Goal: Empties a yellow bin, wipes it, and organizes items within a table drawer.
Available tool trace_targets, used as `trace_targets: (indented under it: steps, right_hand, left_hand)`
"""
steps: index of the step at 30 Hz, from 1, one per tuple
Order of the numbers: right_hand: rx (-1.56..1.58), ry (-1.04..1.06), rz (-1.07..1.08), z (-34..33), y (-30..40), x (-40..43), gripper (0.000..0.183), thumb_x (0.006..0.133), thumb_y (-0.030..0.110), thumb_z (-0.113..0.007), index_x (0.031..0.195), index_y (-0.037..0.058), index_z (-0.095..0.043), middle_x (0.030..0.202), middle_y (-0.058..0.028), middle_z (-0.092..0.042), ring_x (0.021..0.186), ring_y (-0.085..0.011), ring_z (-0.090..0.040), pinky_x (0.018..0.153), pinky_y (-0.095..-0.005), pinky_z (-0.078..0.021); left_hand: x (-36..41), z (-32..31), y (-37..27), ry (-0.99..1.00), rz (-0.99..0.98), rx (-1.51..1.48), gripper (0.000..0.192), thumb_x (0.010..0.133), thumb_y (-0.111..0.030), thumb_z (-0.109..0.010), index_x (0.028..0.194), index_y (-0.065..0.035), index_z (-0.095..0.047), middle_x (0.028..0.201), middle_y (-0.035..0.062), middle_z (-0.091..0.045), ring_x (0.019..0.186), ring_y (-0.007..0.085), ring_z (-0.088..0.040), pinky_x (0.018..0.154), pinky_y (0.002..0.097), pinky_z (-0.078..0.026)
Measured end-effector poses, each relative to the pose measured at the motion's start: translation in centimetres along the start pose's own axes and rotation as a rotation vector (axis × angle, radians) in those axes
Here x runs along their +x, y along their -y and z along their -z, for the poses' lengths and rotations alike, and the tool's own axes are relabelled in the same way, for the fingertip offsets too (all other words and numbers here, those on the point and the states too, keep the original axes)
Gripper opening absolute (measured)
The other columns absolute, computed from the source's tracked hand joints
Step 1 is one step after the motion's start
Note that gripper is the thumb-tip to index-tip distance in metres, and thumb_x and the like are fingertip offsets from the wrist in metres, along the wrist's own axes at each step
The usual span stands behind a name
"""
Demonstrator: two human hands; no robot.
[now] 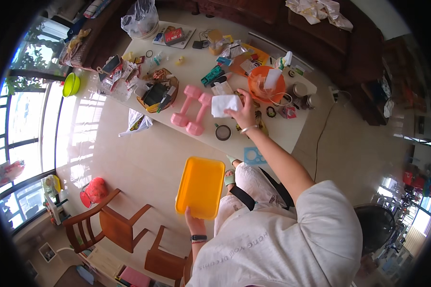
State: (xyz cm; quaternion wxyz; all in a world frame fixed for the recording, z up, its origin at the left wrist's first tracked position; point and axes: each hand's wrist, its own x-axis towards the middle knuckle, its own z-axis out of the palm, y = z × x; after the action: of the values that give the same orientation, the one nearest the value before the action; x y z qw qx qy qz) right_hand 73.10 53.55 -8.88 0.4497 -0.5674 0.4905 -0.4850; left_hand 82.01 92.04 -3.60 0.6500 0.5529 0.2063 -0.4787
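Note:
My right hand (247,113), with a bangle at its wrist, grips a white folded tissue or cloth (222,105) above the low table (233,145); which material it is I cannot tell. Lower down and to the left, my left hand (195,222) holds a yellow plastic tray (202,186) by its near edge, away from the table and over the floor. The tray's inside faces up and is bare. Close to the white piece are two pink dumbbells (192,110), a mug (223,132) with a dark inside and an orange plastic basin (255,77) with items in it.
A round basket (172,80) of odds and ends and a heap of packets (118,80) crowd the table's left side. Jars (299,89) stand at its right. A blue plastic piece with round holes (251,155) is at the near edge. Wooden chairs (115,225) stand behind, on the left.

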Motion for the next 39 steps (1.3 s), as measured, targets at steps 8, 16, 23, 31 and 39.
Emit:
trace_targets:
  steps: [8, 16, 23, 31, 39]
  right_hand:
    - [-0.145, 0.030, -0.241, 4.5, 3.2, -16.9, 0.026, 0.076, 0.017, -0.068, 0.090, 0.0014, -0.053, 0.091, -0.0120, -0.059, 0.081, -0.0210, -0.059, 0.071, -0.0321, -0.0467]
    - [-0.648, 0.008, -0.049, 7.8, 3.2, -22.6, 0.057, 0.083, 0.003, -0.051, 0.136, 0.0033, -0.028, 0.140, -0.0211, -0.029, 0.132, -0.0294, -0.027, 0.107, -0.0417, -0.0187]
    - [-0.203, 0.514, 0.124, 15.9, 9.3, -26.8, 0.043, 0.079, 0.001, -0.055, 0.119, 0.0172, -0.056, 0.137, -0.0138, -0.038, 0.129, -0.0273, -0.033, 0.109, -0.0404, -0.0185]
    - [-0.613, 0.233, 0.025, 32.4, 9.5, -22.5, 0.045, 0.081, 0.002, -0.054, 0.124, 0.0156, -0.052, 0.130, -0.0052, -0.049, 0.130, -0.0215, -0.034, 0.109, -0.0423, -0.0184]
    - [-0.676, -0.188, 0.115, 39.1, 8.4, -24.0, 0.043, 0.078, 0.001, -0.049, 0.121, -0.0004, -0.044, 0.126, -0.0215, -0.043, 0.118, -0.0413, -0.037, 0.103, -0.0440, -0.0275]
  left_hand:
    - [0.1, -3.1, 1.8, 0.223, -0.128, 0.259, 0.045, 0.084, -0.023, -0.062, 0.123, -0.0115, -0.043, 0.114, 0.0008, -0.052, 0.105, 0.0162, -0.052, 0.081, 0.0344, -0.048]
    - [-2.6, -5.7, 7.8, 0.664, -0.090, 0.476, 0.046, 0.074, -0.001, -0.055, 0.119, -0.0033, -0.046, 0.111, 0.0050, -0.055, 0.100, 0.0173, -0.056, 0.086, 0.0308, -0.046]
    - [-4.8, -11.3, 7.6, 0.850, 0.072, 0.617, 0.048, 0.073, 0.001, -0.051, 0.120, -0.0041, -0.044, 0.107, 0.0051, -0.055, 0.097, 0.0166, -0.055, 0.082, 0.0293, -0.045]
    - [-9.9, -17.8, 14.6, 1.057, 0.211, 0.631, 0.052, 0.076, -0.013, -0.051, 0.126, -0.0048, -0.040, 0.119, 0.0072, -0.051, 0.110, 0.0209, -0.051, 0.091, 0.0357, -0.044]
    - [-12.9, -24.5, 20.2, 1.284, 0.231, 0.901, 0.055, 0.077, -0.020, -0.055, 0.127, -0.0061, -0.038, 0.116, 0.0059, -0.052, 0.108, 0.0191, -0.052, 0.087, 0.0351, -0.046]
